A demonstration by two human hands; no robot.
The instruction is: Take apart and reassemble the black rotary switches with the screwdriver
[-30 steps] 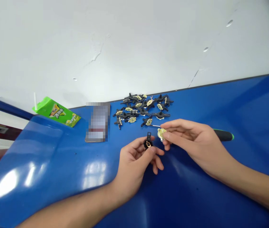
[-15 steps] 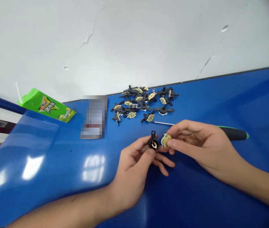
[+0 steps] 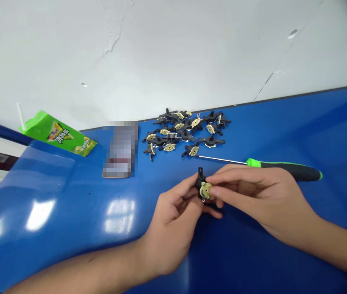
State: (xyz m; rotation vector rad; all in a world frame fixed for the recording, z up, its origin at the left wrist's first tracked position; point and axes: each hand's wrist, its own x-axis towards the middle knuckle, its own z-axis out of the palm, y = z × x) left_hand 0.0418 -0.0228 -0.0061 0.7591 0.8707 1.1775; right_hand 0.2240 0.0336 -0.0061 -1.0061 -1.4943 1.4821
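Your left hand (image 3: 170,224) pinches the black part (image 3: 199,176), your right hand (image 3: 259,196) holds the yellow disc (image 3: 205,189) against it; the screwdriver (image 3: 286,169) beyond lies untouched.

Left hand (image 3: 173,228), right hand (image 3: 265,200): fingers (image 3: 231,171) together.

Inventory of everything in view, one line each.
table: 1, blue, across the frame
wall: 1, white, behind it
drink carton: 1, green, far left
blurred flat item: 1, unclear, beside carton
parts pile: many pieces, black and cream, far table edge
screwdriver: 1, green-black handle, before the pile
black part: 1, black, centre
cream disc: 1, cream, against black part
left hand: 1, bare, pinching black part
right hand: 1, bare, pinching cream disc
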